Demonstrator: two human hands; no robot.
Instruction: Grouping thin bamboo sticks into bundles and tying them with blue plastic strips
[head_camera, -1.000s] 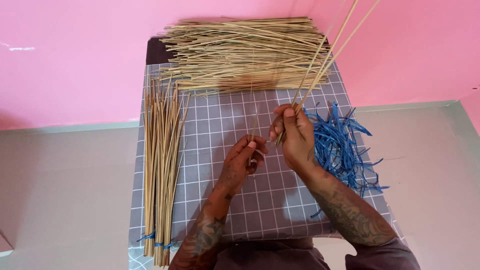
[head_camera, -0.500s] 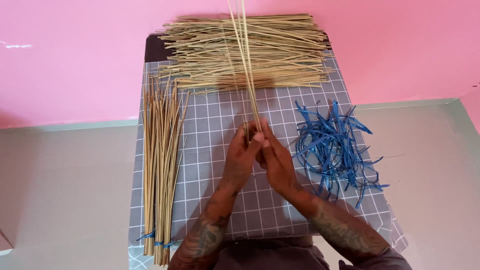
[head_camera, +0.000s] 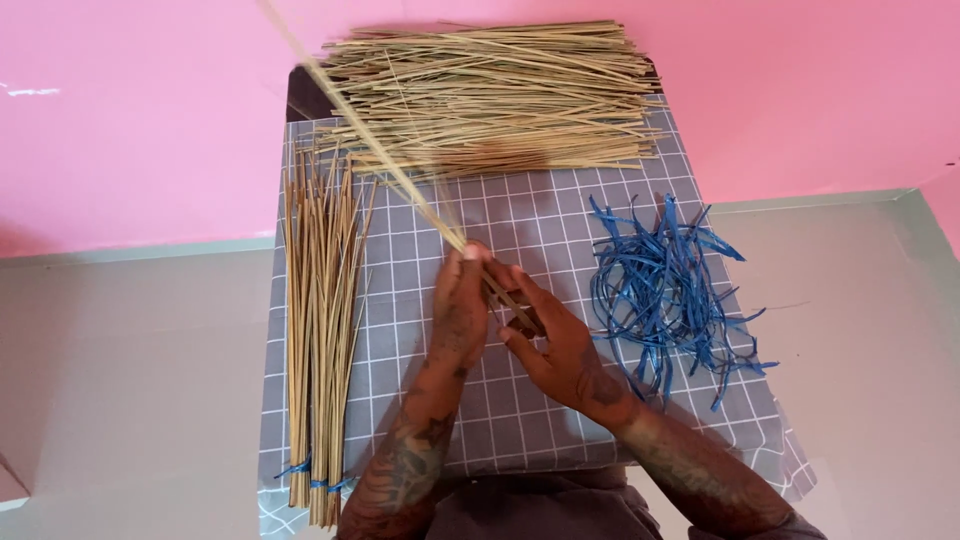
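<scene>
1. Straw-coloured stalks, thin, stiff and dry, lie in a long tied bundle (head_camera: 318, 340) along the left edge of the grey cutting mat with its white grid (head_camera: 560, 225); short blue ties wrap the near end.
2. Left hand (head_camera: 460, 305) sits near the mat's middle, fingers curled closed around a small bunch of the same pale stalks (head_camera: 385, 160). That bunch rises from the fist up and to the left, blurred, crossing over the mat toward the pink wall.
3. Lower ends of the held bunch poke out below the left fist and run into the right hand (head_camera: 548, 345), which lies just beside and touching the left. Its fingers are partly bent, thumb and fingertips pinching those brown ends; the palm is half open.
4. Loose heap of pale dry stalks (head_camera: 490, 95) lies crosswise at the far end of the mat, laid roughly parallel, some ends straggling.
5. Tangle of flat, glossy blue plastic strips (head_camera: 665, 290) rests on the right side of the mat, curling and crossing, near the right hand but apart from it.
</scene>
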